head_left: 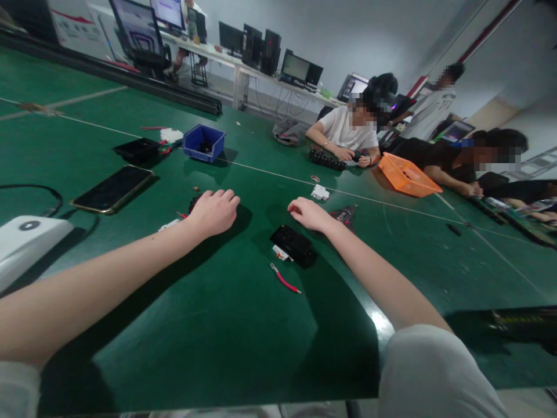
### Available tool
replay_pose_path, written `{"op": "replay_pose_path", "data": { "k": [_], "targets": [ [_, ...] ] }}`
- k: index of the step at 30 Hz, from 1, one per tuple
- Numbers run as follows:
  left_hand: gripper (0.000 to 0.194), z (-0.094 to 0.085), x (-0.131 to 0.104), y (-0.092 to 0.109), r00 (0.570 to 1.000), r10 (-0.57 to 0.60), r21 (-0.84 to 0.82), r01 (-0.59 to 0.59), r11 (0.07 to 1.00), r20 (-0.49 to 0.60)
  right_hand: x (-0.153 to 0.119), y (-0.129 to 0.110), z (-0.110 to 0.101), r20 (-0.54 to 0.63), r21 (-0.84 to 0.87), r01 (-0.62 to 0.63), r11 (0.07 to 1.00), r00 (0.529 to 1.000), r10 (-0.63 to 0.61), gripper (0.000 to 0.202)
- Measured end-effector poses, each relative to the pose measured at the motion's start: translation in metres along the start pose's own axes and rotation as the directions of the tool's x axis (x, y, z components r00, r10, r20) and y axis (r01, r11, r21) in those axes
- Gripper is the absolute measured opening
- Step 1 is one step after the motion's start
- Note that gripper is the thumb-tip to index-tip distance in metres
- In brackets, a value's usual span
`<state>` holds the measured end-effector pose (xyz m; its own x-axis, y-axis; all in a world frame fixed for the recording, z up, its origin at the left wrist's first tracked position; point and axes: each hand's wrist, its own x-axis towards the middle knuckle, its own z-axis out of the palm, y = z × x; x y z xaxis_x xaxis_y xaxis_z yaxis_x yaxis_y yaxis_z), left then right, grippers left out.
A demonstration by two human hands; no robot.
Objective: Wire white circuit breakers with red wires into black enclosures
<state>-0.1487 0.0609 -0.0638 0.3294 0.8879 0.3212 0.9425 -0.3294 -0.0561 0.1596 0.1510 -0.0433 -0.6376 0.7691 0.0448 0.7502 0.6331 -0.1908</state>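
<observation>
My left hand is closed, knuckles up, low over the green table. Its fingertips are hidden, so anything inside cannot be made out. Beside its wrist, a dark part and a white piece are partly covered by my arm. My right hand has its fingers curled in, with nothing visible in them. Just below it lies a black plastic housing, with a white part with orange marks at its near side. Closer to me is a short red wire with a metal ring lug at one end.
Beyond my right hand are a white block and a dark, pointed object. A phone, a black tray and a blue bin are at left. Co-workers sit across the table near an orange bin.
</observation>
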Motion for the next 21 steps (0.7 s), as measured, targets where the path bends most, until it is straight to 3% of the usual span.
{"op": "replay_pose_path", "data": {
  "k": [7,12,18,21],
  "targets": [
    [0.034,0.002,0.001,-0.001,0.998,-0.066,0.007,0.066,0.998,0.005,-0.081,-0.022,0.004,-0.074,0.152,-0.005,0.988,0.997,0.016,0.018],
    [0.043,-0.002,0.001,0.003,0.998,-0.058,0.011,0.058,0.998,0.021,-0.128,-0.029,0.018,-0.228,0.304,-0.08,0.949,0.962,0.154,0.019],
    [0.039,-0.005,0.001,0.007,0.997,-0.052,0.119,0.044,0.992,0.061,-0.137,-0.029,0.03,-0.307,0.45,-0.045,0.892,0.93,0.202,0.016],
    [0.04,-0.006,0.002,0.008,0.996,-0.035,0.173,0.021,0.985,0.08,-0.136,-0.028,0.029,-0.333,0.411,-0.01,0.912,0.929,0.161,0.016]
  ]
}}
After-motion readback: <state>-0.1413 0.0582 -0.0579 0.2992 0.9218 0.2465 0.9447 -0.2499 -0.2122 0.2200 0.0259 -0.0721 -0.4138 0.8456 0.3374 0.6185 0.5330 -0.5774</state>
